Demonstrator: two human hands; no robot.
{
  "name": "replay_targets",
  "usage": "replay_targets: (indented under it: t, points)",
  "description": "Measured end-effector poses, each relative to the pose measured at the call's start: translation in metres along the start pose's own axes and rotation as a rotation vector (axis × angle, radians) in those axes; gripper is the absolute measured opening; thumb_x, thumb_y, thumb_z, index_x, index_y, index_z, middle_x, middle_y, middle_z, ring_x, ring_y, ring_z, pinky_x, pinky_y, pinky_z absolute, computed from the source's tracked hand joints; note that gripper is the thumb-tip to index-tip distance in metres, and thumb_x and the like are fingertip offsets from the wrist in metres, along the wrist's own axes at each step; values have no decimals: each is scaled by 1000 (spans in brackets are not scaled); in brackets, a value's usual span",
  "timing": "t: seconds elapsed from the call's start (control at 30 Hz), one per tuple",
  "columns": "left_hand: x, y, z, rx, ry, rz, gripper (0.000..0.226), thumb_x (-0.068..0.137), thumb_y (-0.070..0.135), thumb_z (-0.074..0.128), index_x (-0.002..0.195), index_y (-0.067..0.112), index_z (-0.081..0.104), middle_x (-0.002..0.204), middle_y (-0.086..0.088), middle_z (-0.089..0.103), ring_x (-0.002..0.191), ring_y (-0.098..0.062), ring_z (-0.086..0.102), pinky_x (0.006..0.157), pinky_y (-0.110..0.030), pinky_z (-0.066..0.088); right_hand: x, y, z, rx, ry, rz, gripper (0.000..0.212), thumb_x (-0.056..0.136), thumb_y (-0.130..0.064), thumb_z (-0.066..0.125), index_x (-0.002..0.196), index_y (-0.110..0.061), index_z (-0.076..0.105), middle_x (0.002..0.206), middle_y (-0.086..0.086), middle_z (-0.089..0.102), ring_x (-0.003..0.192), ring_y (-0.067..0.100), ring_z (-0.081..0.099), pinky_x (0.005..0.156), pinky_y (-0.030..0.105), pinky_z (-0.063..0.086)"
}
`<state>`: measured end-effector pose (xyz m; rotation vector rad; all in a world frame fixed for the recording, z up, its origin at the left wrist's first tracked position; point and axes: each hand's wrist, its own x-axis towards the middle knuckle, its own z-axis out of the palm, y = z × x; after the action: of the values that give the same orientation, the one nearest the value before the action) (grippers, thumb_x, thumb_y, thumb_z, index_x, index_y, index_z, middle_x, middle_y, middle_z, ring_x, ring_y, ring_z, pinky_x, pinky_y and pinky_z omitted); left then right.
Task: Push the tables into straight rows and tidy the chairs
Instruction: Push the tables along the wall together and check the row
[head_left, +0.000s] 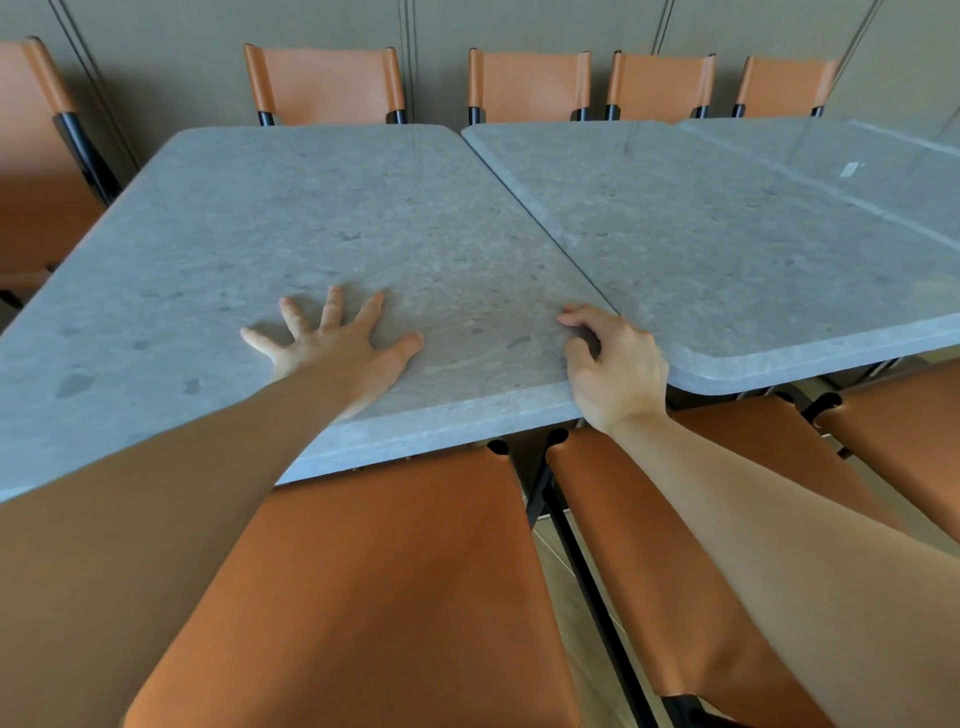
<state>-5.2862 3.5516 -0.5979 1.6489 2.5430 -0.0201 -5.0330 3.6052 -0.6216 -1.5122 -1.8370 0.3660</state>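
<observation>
Grey table (322, 223) under both hands' grip

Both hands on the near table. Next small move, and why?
Probably a short push away. The near table abuts its neighbour, but its front edge juts nearer than the neighbour's. Left hand lies flat on top; right hand grips the front corner by the seam.

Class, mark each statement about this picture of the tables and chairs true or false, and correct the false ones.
1. The left hand lies flat, fingers spread, on the near table. True.
2. The right hand holds a cup. False: it rests at the near table's right corner.
3. The chairs along the wall are blue. False: they are orange-brown.
4. The second table sits beside the near table. True.
</observation>
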Motion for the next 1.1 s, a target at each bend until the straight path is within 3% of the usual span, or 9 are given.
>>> replay_targets:
  t: [0.4,0.6,0.83,0.9,0.93,0.97,1.0,1.07,1.1]
  points:
    - [-8,1,-4,6,-23,-25,75,88,83,11,154,54,-12,169,11,-12,154,-36,-15,116,-73,-3,-2,0,-5,-162,-54,-132,34,92,-21,49,124,-22,60,128,-5,63,122,21,53,109,35,31]
    - [-5,8,-26,55,-91,-60,78,89,83,24,157,49,5,168,5,7,151,-35,11,112,-56,31,-1,-6,-8,-239,-143,-126,34,87,-25,45,116,-16,59,115,1,62,114,28,53,107,40,32]
    - [-69,24,-42,-104,-203,-82,66,100,66,31,160,40,19,169,4,13,153,-26,16,119,-47,31,9,-46,-54,-337,-675,45,69,90,-55,54,147,-19,38,150,2,41,141,24,37,121,44,22]
    - [-95,25,-55,-222,-277,-71,60,101,61,38,156,40,31,168,4,19,152,-26,24,122,-42,27,10,-61,-79,-170,-810,184,52,90,-47,59,128,-12,56,131,7,59,120,27,57,104,45,43]
    - [-108,28,-64,-322,-305,-68,56,101,58,43,153,39,38,165,2,25,150,-25,29,121,-39,27,8,-67,-91,-61,-870,233,32,91,-40,58,100,-10,63,99,5,66,90,23,64,84,42,49]
    - [-122,34,-76,-444,-308,-58,52,101,54,48,150,39,44,161,3,32,148,-21,33,120,-37,27,3,-78,-110,-5,-935,264,27,93,-34,56,75,-13,54,71,1,54,63,18,52,65,37,40]
    - [-134,40,-90,-570,-275,-42,48,100,49,52,147,39,48,156,6,38,145,-18,36,118,-35,29,-1,-83,-126,59,-952,273,29,93,-30,55,69,-18,45,65,-3,41,56,15,38,60,35,30]
    - [-159,55,-122,-797,-146,-32,41,99,40,59,140,39,56,145,12,49,137,-12,46,113,-31,37,-13,-101,-168,169,-905,299,8,95,-28,54,94,-23,61,88,-8,54,74,10,47,61,26,33]
    - [-172,63,-141,-899,-91,-30,37,99,37,61,136,38,59,141,13,52,131,-10,51,108,-30,43,-19,-109,-188,223,-850,305,22,96,-29,55,116,-25,64,109,-11,58,88,7,53,68,19,38]
